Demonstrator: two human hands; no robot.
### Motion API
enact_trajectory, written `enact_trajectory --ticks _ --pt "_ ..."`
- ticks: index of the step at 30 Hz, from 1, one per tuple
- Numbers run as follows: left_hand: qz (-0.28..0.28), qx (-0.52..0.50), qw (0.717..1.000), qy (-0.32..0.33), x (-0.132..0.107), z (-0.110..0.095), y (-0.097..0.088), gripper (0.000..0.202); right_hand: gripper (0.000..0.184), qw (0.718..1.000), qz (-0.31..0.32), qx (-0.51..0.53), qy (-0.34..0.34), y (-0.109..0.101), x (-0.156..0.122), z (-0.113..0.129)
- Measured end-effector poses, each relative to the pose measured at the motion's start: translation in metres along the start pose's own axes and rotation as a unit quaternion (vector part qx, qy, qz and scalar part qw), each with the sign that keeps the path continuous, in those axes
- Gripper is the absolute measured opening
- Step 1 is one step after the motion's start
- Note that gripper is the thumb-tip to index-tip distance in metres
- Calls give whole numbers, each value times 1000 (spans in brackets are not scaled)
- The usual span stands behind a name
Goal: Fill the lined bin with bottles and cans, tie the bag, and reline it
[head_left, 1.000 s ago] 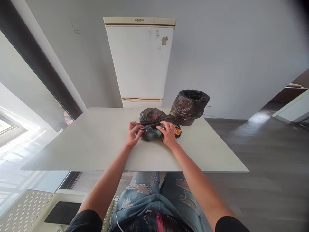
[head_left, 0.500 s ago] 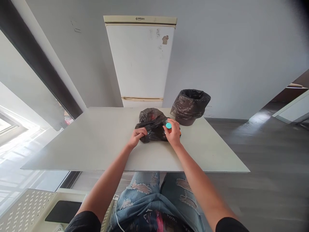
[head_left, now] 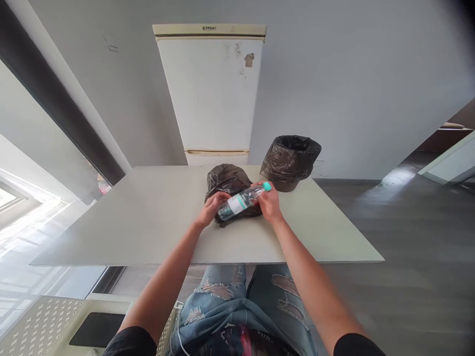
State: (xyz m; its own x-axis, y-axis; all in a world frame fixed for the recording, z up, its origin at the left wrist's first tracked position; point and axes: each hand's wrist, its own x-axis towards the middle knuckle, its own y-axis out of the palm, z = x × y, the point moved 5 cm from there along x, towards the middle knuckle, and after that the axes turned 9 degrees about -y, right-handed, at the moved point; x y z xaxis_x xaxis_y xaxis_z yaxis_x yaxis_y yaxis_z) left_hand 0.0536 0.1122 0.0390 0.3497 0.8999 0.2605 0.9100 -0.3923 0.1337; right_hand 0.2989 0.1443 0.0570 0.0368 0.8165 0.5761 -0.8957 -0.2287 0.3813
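A clear plastic bottle (head_left: pixel 237 202) with a teal cap and a white-and-green label lies slanted in the air, cap end up to the right. My right hand (head_left: pixel 270 203) is closed round it near the neck. Behind and beneath the bottle, a black plastic bag (head_left: pixel 228 179) rests crumpled on the white table (head_left: pixel 148 217). My left hand (head_left: pixel 212 209) has its fingers curled at the bag's left edge, close to the bottle's base; the fingertips are partly hidden.
A bin lined with a black bag (head_left: pixel 291 158) stands at the table's back right. Past the table's far edge is a white refrigerator (head_left: pixel 211 94). A beige perforated stand (head_left: pixel 48 321) with a dark pad sits at the lower left.
The bottle, earlier showing mainly its teal cap, is now out over the bag and tilted across it. My right hand has moved slightly right; my left hand stays by the bag.
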Motion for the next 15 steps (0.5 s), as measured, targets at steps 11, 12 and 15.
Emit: enact_trajectory --ticks 11,12,15 --pt "65 30 997 -32 -9 -4 7 86 70 976 125 -172 -54 14 -10 8" --pt "50 13 998 -22 -10 -5 2 83 64 962 127 -236 -56 12 -10 7" --pt "8 -54 998 12 -16 -12 -21 91 40 889 179 -416 -60 12 -10 1"
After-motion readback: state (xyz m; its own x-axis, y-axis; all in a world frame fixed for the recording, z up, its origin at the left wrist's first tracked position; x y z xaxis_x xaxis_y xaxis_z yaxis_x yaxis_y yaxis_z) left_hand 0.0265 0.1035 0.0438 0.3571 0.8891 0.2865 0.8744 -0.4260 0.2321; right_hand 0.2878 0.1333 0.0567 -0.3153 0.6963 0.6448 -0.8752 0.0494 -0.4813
